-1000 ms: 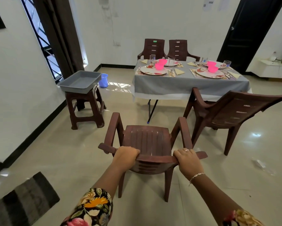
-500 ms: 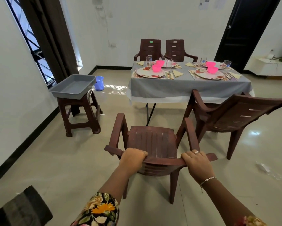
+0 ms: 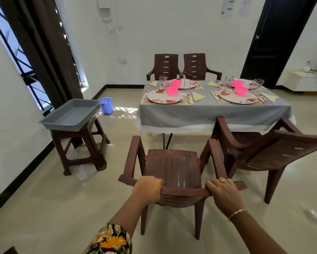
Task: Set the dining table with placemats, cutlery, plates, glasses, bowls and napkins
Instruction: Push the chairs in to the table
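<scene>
**A:** What are the hands doing?

**B:** Both grip the top rail of the nearest brown plastic armchair. The left hand is curled over its left end and the right hand over its right. The chair faces the counter but stands apart from it.

**A:** And beyond that?

**B:** A second armchair sits askew at the counter's near right edge. On the left, a grey tray rests on a stool.

**A:** Is the laying itself done?

**B:** It looks so. I count four floral plates, each with a pink bowl. The near places also have placemats, cutlery and folded napkins. Glasses stand further back, though the far cutlery is too small to check. Two chairs are at the far side.

**A:** So what's left?

**B:** Probably just seating: bring this chair to the near left place and straighten the angled one.
</scene>
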A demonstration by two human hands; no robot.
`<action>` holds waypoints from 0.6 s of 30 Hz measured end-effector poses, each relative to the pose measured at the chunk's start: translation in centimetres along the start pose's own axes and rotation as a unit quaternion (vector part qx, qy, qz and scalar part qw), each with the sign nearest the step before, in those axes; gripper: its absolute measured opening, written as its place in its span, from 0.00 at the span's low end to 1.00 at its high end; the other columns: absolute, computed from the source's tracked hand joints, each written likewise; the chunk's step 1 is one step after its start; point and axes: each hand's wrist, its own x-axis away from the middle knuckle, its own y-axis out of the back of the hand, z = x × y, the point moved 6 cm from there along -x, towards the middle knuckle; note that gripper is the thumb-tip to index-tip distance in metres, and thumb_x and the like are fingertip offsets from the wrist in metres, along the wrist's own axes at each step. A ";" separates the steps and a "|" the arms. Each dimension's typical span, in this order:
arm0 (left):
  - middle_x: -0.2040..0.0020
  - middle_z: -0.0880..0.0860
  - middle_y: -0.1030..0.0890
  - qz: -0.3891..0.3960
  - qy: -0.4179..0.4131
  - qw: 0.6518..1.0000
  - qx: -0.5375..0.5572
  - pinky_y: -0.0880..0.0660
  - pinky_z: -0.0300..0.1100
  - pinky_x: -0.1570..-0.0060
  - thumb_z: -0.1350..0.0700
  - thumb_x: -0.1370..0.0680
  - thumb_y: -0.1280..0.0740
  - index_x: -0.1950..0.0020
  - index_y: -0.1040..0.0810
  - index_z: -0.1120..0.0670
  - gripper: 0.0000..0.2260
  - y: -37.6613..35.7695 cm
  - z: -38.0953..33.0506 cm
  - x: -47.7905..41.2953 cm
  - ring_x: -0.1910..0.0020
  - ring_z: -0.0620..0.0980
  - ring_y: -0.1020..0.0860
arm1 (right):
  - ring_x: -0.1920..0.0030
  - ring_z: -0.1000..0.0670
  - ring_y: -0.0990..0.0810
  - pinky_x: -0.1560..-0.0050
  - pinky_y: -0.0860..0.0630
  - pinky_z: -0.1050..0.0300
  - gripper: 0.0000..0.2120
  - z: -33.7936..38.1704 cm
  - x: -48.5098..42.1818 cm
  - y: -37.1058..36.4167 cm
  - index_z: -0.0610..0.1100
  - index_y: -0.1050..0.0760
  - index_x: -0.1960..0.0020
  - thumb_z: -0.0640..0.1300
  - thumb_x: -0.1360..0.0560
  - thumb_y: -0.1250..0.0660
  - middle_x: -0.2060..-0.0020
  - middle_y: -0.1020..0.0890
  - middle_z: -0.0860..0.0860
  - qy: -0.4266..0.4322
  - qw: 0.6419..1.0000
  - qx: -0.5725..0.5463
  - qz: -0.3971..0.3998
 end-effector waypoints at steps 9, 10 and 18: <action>0.57 0.54 0.19 0.040 -0.008 0.999 -0.016 0.22 0.44 0.53 0.55 0.27 0.38 0.52 0.24 0.55 0.08 0.5 0.9 -8.3 0.57 0.54 0.20 | 0.71 0.50 0.25 0.71 0.31 0.58 0.10 -5.4 -5.0 -3.5 0.49 0.24 0.64 0.48 0.33 0.44 0.70 0.23 0.53 -0.004 1.000 -0.010 0.002; 0.57 0.54 0.19 0.041 -0.007 0.999 -0.016 0.22 0.45 0.53 0.55 0.27 0.38 0.51 0.23 0.55 0.08 0.5 1.1 -8.9 0.57 0.54 0.20 | 0.71 0.51 0.25 0.71 0.31 0.58 0.11 -5.7 -5.4 -3.8 0.49 0.24 0.64 0.48 0.33 0.45 0.71 0.23 0.53 -0.004 1.000 -0.012 0.002; 0.59 0.52 0.19 0.035 -0.008 0.999 -0.013 0.22 0.44 0.54 0.55 0.28 0.37 0.54 0.23 0.54 0.07 1.1 1.7 -14.3 0.58 0.53 0.20 | 0.72 0.50 0.24 0.70 0.31 0.59 0.12 -9.6 -9.1 -6.8 0.49 0.24 0.66 0.43 0.45 0.23 0.71 0.23 0.53 -0.043 0.997 -0.023 0.059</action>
